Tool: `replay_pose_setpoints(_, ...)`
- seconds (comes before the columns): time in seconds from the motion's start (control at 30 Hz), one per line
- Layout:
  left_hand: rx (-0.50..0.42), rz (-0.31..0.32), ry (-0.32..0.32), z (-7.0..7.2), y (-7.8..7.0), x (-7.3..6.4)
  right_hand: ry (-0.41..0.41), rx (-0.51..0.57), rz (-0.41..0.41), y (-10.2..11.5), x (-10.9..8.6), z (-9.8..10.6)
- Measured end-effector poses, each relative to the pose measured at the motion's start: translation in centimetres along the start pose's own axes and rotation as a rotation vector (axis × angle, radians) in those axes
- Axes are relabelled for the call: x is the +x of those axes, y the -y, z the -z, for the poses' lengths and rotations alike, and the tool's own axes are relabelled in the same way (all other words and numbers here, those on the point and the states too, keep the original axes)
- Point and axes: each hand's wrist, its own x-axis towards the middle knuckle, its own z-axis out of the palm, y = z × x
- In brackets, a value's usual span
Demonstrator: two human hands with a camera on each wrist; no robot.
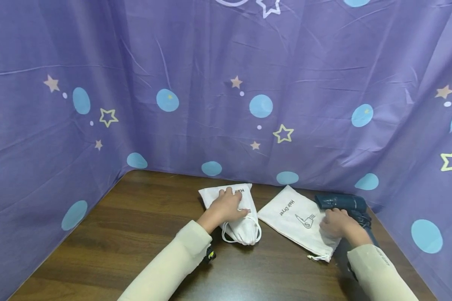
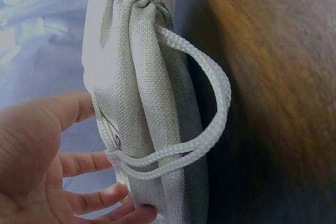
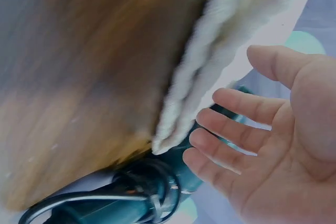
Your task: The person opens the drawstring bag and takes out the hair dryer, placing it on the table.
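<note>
My left hand (image 1: 226, 207) rests on a filled white drawstring bag (image 1: 245, 230) printed "Hair". Up close in the left wrist view, its spread fingers touch the bag's side, and a white cord loop (image 2: 223, 95) hangs out from the gathered cloth. What fills the bag is hidden. To the right lies a flatter white drawstring bag (image 1: 291, 215) marked "Hair Dryer" with a dryer drawing. My right hand (image 1: 336, 223) is over that bag's right edge, fingers extended and apart in the right wrist view. Just beyond it lies a dark teal hair dryer (image 1: 340, 202) with a bundled black cord (image 3: 170, 192).
Both bags and the dryer lie towards the back of a brown wooden table (image 1: 154, 213). A purple curtain (image 1: 211, 125) with stars and blue spots hangs behind and along both sides. The dryer is near the table's right edge.
</note>
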Motion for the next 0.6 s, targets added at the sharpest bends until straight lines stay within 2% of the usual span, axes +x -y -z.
replay_pose_setpoints(0.27,0.078,-0.072,-0.062,-0.5,0.4,-0.4,-0.089,0.057,0.103,3.1,-1.1,0.9)
replay_pose_setpoints(0.43,0.128,-0.129,-0.111,-0.3,0.8,-0.8,-0.166,0.087,0.201,5.7,-1.8,1.2)
replay_pose_setpoints(0.5,0.138,-0.17,-0.135,-0.2,0.9,-1.0,-0.2,0.095,0.26,6.7,-2.0,1.1)
replay_pose_setpoints(0.6,0.129,-0.276,-0.156,0.2,1.2,-1.5,-0.229,0.1,0.313,8.3,-2.3,1.1)
